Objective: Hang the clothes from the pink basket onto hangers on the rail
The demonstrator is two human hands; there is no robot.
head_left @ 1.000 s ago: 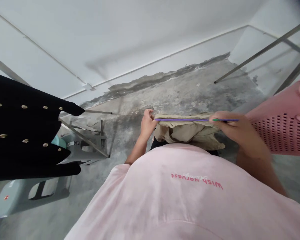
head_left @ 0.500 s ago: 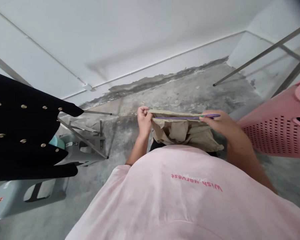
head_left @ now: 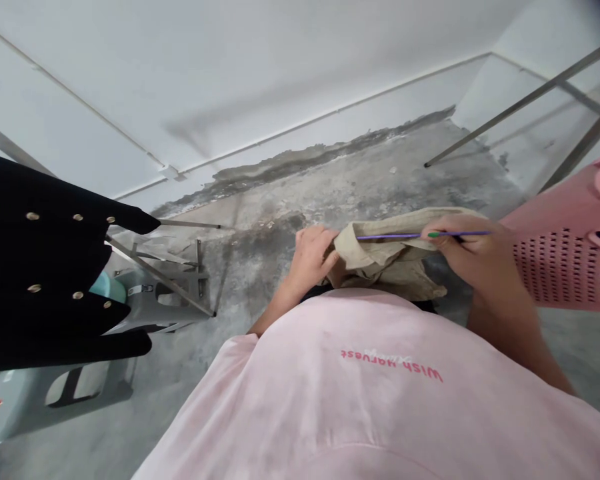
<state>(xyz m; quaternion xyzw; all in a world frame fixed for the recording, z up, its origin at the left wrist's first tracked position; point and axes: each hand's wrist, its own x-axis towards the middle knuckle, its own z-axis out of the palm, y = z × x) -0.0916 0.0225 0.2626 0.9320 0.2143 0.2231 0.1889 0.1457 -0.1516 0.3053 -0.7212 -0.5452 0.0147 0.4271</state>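
On my remote feed, the beige garment is bunched in front of the wearer's pink shirt, between the two hands. I see the right hand closed around a thin purple rod lying along the cloth. The left hand has its fingers bent at the garment's folded end; I can't tell whether it grips. A pink basket stands just beyond the right hand.
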